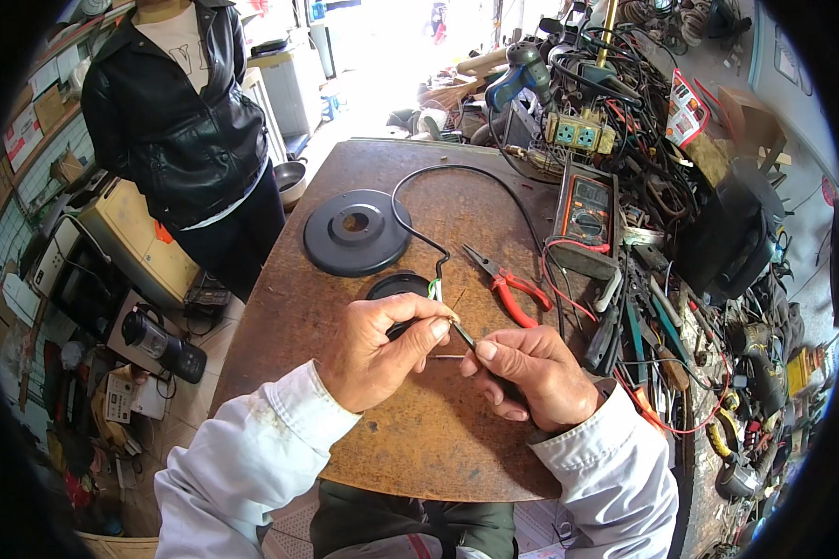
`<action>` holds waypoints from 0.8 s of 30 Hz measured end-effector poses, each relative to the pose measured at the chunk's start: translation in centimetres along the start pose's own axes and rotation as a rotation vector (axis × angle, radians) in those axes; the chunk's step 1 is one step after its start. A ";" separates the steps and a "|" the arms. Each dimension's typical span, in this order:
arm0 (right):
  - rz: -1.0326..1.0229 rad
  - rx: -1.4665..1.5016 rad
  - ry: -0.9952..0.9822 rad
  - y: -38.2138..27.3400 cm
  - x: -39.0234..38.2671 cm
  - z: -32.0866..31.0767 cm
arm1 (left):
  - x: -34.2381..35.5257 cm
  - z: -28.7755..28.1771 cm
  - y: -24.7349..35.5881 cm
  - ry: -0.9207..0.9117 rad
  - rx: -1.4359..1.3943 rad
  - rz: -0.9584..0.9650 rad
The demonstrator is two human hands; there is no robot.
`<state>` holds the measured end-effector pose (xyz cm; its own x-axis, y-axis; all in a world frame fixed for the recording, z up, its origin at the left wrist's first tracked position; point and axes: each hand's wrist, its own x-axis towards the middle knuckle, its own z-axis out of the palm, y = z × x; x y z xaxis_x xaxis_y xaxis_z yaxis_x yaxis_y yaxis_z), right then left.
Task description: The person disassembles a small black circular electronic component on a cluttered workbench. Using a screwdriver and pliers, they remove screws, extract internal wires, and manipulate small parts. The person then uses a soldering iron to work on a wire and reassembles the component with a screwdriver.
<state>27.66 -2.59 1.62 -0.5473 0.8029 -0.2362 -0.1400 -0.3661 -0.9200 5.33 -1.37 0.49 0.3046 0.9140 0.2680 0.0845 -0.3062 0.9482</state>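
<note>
My left hand (387, 345) pinches the end of a wire (450, 315) by the white and green leads (435, 289) of a black cable (452, 169). My right hand (531, 377) grips a slim dark tool (466, 337), its tip touching or close to my left fingertips; its exact type is unclear. Just beyond my left hand lies a round black dish-like part (391, 284), partly hidden by it. A larger black disc with a centre hole (326, 233) lies further back on the wooden table (317, 438). Red-handled pliers (511, 289) rest open beyond my right hand.
A person in a black jacket (172, 130) stands at the table's left. Along the right are a multimeter (587, 210), tangled cables, a socket block (578, 130), hand tools (662, 326) and a drill-like tool (531, 74). A blender (163, 340) and other clutter stand low at the left.
</note>
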 end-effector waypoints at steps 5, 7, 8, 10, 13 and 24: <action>-0.004 0.011 -0.008 0.1 0.1 -0.1 | 0.0 0.0 -0.2 -0.002 -0.003 0.000; -0.018 0.037 -0.021 0.4 0.2 0.0 | 0.0 0.1 -0.2 -0.004 -0.004 -0.002; -0.025 0.050 -0.027 0.5 0.2 0.0 | 0.0 0.1 -0.2 -0.006 -0.004 -0.002; -0.006 0.098 -0.057 0.7 0.3 -0.2 | 0.0 0.1 -0.1 -0.010 -0.006 -0.001; 0.012 0.148 -0.084 0.2 0.2 0.0 | -0.1 0.1 0.1 -0.018 -0.013 0.005; 0.008 0.159 -0.109 0.4 0.1 -0.4 | 0.0 0.1 0.2 -0.060 -0.019 0.014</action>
<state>27.87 -2.49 1.16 -0.6339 0.7472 -0.1997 -0.2595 -0.4487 -0.8552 5.45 -1.45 0.70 0.3624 0.8919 0.2706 0.0626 -0.3130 0.9477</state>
